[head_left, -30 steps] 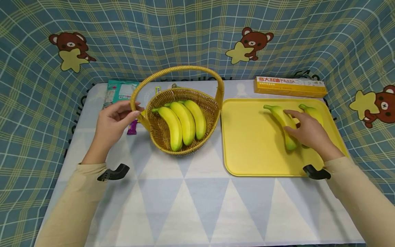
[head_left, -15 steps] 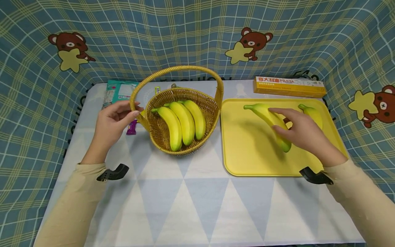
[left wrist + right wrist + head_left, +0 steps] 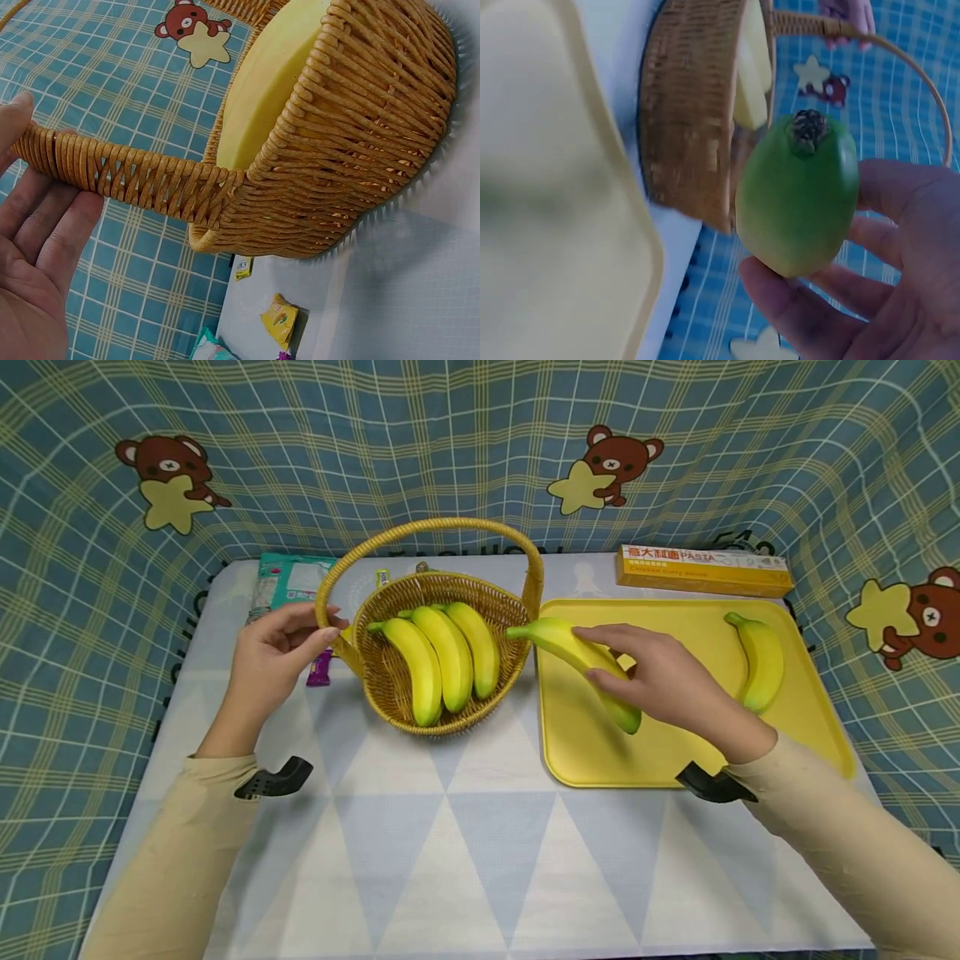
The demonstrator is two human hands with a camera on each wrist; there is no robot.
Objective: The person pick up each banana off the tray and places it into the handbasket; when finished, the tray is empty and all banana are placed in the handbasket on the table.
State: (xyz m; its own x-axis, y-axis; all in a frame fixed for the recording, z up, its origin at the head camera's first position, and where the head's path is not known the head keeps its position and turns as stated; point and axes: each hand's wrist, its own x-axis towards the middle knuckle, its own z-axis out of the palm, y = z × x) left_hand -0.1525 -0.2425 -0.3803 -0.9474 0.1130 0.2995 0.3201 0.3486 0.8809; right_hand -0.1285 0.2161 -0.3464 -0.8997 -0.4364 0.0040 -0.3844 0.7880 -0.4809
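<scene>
A wicker basket [image 3: 517,668] with a tall arched handle stands mid-table, and three bananas [image 3: 453,656] lie side by side in it. My left hand [image 3: 270,656] pinches the left side of the basket's handle [image 3: 135,172] between thumb and fingers. In my right hand [image 3: 667,681] a banana [image 3: 581,660] is gripped by its middle, held above the left part of the yellow tray [image 3: 600,768]. Its stem points at the basket's right rim; the right wrist view shows its green blunt end. Another banana [image 3: 761,660] lies on the tray's right side.
Behind the tray lies a pasta box [image 3: 705,572]. A teal packet [image 3: 296,578] sits at the back left, behind my left hand. Small wrapped snacks, one purple [image 3: 318,668] and one yellow [image 3: 280,320], lie left of the basket. A plaid curtain surrounds the table.
My right hand has lifted the banana off the tray and carried it left, close to the basket. The left hand and the basket have stayed in place.
</scene>
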